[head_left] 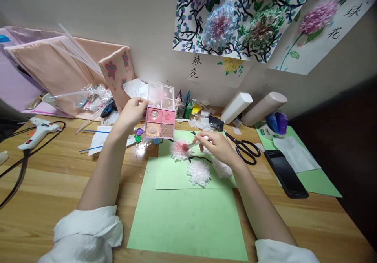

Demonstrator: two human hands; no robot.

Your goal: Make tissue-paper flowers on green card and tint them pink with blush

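My left hand (136, 112) grips the left edge of an open four-pan powder palette (160, 122), its clear lid tilted up behind it. In my right hand (213, 145) is a small brush (198, 142) with a white handle, pinched between the fingers. The brush's pink head touches a fluffy paper flower (178, 150), tinted pink in the middle. White paper flowers (199, 172) lie beside it on green paper (171, 178), one of them partly under my right hand. A dark painted branch shows between the flowers.
Black scissors (249, 152) and a black phone (285, 173) lie on the right. A glue gun (38, 131) with its cable is at the left. Small bottles (188, 110) and two white bottles (237, 108) stand near the wall. Flower pictures (235, 23) hang above.
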